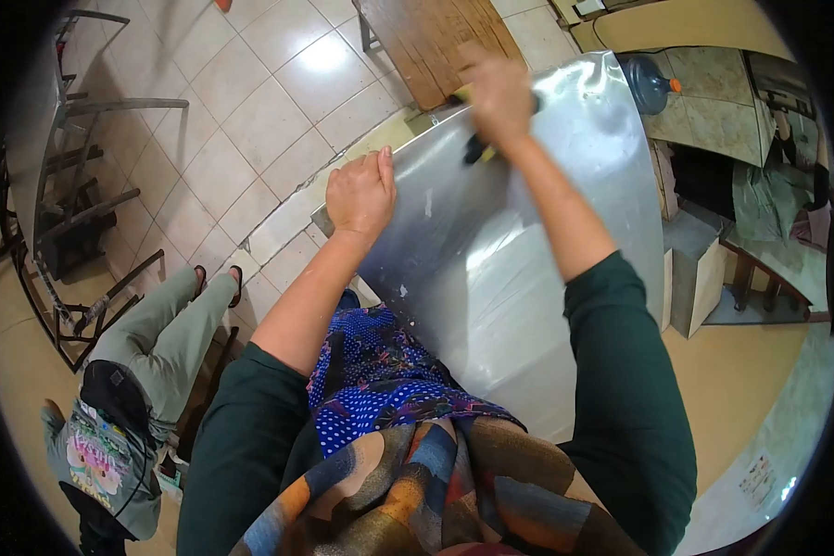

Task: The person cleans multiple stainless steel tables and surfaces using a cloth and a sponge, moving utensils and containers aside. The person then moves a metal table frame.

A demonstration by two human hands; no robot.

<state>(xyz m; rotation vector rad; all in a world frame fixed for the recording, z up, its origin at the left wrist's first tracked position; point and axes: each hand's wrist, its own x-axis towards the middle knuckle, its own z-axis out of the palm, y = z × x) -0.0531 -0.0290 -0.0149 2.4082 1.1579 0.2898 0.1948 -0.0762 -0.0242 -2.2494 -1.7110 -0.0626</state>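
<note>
A large shiny metal sheet lies in front of me, bent light reflecting off its far end. My left hand is closed over its left edge, near the corner, thumb up. Farther along the same edge, my right hand is wrapped round a black and yellow tool. Motion blurs this hand and the tool, so its exact kind is unclear. Parts of the tool show on both sides of the fist, just above the sheet.
Beyond the sheet stands a wooden bench. A blue water jug is at the upper right. Metal frames stand on the tiled floor at left. Another person is at lower left.
</note>
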